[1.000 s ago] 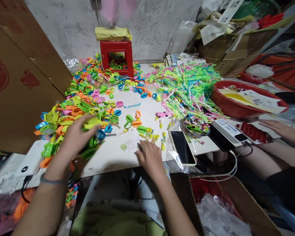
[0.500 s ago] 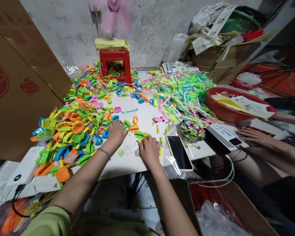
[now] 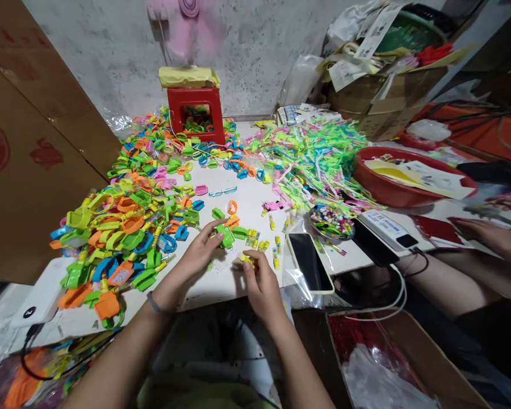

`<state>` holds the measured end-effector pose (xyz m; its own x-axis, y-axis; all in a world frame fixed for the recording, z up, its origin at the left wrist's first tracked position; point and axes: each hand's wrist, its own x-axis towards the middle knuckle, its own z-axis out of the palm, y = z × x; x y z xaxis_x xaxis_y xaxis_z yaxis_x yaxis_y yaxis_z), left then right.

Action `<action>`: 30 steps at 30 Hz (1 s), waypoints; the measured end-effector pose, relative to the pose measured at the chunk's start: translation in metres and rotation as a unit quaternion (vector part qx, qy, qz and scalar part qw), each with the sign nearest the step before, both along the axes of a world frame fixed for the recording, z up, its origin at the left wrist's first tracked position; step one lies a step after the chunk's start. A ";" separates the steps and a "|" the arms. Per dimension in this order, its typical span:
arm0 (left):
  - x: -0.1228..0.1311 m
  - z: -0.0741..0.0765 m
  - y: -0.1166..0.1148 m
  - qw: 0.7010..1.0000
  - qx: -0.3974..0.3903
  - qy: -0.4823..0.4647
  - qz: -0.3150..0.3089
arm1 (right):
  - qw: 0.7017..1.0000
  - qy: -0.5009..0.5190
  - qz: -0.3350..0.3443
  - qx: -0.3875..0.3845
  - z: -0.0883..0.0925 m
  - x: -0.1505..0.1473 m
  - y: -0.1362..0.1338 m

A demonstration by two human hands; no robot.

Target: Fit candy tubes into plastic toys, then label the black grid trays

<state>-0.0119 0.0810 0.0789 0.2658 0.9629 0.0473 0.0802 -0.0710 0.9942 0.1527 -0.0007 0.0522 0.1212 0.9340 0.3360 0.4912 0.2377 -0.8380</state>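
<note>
Glossy green moulded plastic clip (image 3: 225, 236) at the near middle of the smooth white tabletop (image 3: 221, 284), pinched at its left end between thumb and curled fingertips of the left hand (image 3: 198, 253). Just right of it and nearer, small yellow plastic tube (image 3: 247, 260) clamped in the closed fingertips of the right hand (image 3: 262, 284), its tip poking out leftward. To the left, a loose heap of bright ring-shaped plastic pieces (image 3: 128, 221); far right, a tangle of thin neon strips (image 3: 319, 153); right of the hands, a flat black phone in a crinkly clear bag (image 3: 309, 261).
</note>
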 end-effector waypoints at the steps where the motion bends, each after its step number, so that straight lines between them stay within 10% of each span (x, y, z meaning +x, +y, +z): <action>1: 0.001 0.002 -0.009 0.999 -0.017 -0.045 0.010 | 1.000 0.000 -0.007 0.018 0.005 -0.001 -0.004; 14: 0.002 0.020 -0.060 0.995 -0.005 -0.099 0.013 | 0.987 -0.019 -0.049 0.152 0.033 -0.003 -0.020; 20: 0.003 0.026 -0.069 0.992 -0.081 -0.090 0.030 | 0.970 -0.186 -0.022 0.158 0.041 0.001 -0.023; 30: -0.016 -0.007 -0.063 0.976 -0.208 -0.068 -0.020 | 0.927 -0.368 0.058 0.045 0.022 -0.002 -0.019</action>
<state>-0.0284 0.0180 0.0722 0.3228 0.8948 -0.3084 -0.0480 0.3409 0.9389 0.1503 -0.0198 0.0738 -0.2703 0.8910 0.3647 0.8892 0.3762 -0.2602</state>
